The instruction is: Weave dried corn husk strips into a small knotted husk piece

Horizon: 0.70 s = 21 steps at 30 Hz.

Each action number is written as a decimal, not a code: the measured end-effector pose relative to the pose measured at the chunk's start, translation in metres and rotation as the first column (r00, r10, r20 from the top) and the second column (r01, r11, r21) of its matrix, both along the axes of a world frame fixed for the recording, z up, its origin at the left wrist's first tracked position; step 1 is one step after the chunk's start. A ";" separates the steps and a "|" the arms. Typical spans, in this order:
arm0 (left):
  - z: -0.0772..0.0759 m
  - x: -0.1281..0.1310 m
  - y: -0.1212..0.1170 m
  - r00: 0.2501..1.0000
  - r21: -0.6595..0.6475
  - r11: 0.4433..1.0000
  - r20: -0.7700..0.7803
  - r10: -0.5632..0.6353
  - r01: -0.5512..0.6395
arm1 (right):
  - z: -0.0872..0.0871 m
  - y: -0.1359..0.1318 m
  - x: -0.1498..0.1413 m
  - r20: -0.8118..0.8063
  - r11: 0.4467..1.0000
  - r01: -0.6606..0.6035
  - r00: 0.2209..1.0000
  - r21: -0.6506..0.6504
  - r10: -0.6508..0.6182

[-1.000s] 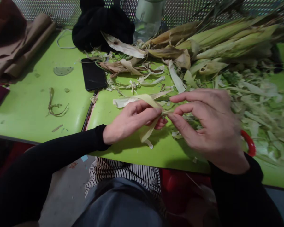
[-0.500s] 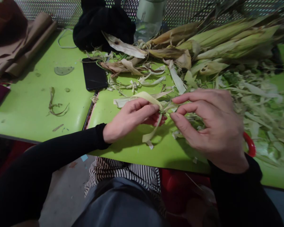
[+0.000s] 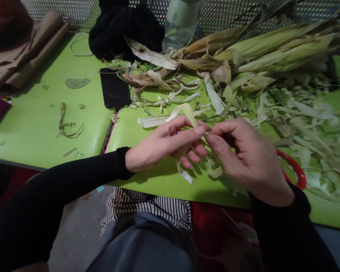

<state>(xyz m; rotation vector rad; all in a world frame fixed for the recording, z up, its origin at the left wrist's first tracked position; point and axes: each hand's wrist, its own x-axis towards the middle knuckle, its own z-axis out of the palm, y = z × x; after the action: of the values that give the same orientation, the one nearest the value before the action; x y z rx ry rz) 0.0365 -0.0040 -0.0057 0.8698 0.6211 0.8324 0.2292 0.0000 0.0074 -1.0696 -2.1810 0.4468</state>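
Observation:
Above the near edge of the green table, my left hand [image 3: 167,143] pinches a pale corn husk strip [image 3: 188,110] between thumb and forefinger. The strip arches over the forefinger, and a whitish end [image 3: 185,175] hangs below the hand. The other left fingers are loosely curled. My right hand [image 3: 243,155] meets the left fingertips, its thumb and forefinger closed at the strip's gripped part. Fingers hide that part, so its shape there cannot be made out. A red scissor-like handle [image 3: 300,175] shows beside my right wrist.
Torn husk shreds [image 3: 314,132] cover the table's right side. Whole corn husks [image 3: 277,53] lie behind them, near a clear container [image 3: 181,22]. A black phone [image 3: 115,90], black cloth [image 3: 124,34], protractor [image 3: 77,82] and brown paper rolls [image 3: 36,53] are further left.
My right hand has come in to the left fingertips, its thumb and forefinger drawing together. The left hand has shifted slightly right with the husk strip. More of the red handle shows.

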 end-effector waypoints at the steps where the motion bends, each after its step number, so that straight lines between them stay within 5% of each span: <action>1: 0.001 0.001 -0.001 0.999 0.004 1.000 -0.021 0.026 -0.025 | 0.000 0.000 0.000 -0.003 1.000 -0.026 1.000 -0.006 0.026; 8: 0.008 0.003 -0.002 0.970 0.138 0.974 -0.142 0.197 -0.178 | 0.003 0.000 -0.002 -0.203 0.963 -0.107 0.978 -0.249 0.056; 12: 0.007 0.003 -0.001 0.950 0.312 0.926 -0.154 0.270 -0.213 | 0.005 0.000 -0.006 -0.269 0.836 -0.055 0.957 -0.546 -0.113; 17: -0.002 0.003 0.000 0.927 0.536 0.812 -0.129 0.351 -0.233 | 0.004 0.003 -0.008 -0.264 0.814 -0.093 0.961 -0.573 -0.077; 21: -0.008 0.004 0.001 0.915 0.523 0.825 -0.186 0.358 -0.216 | -0.004 0.004 -0.011 -0.424 0.779 -0.142 0.889 -0.610 -0.170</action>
<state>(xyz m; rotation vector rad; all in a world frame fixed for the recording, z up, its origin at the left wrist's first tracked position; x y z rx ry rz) 0.0404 -0.0030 -0.0136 1.4009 0.8172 1.1890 0.2186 0.0043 0.0029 -1.1561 -1.6077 1.3554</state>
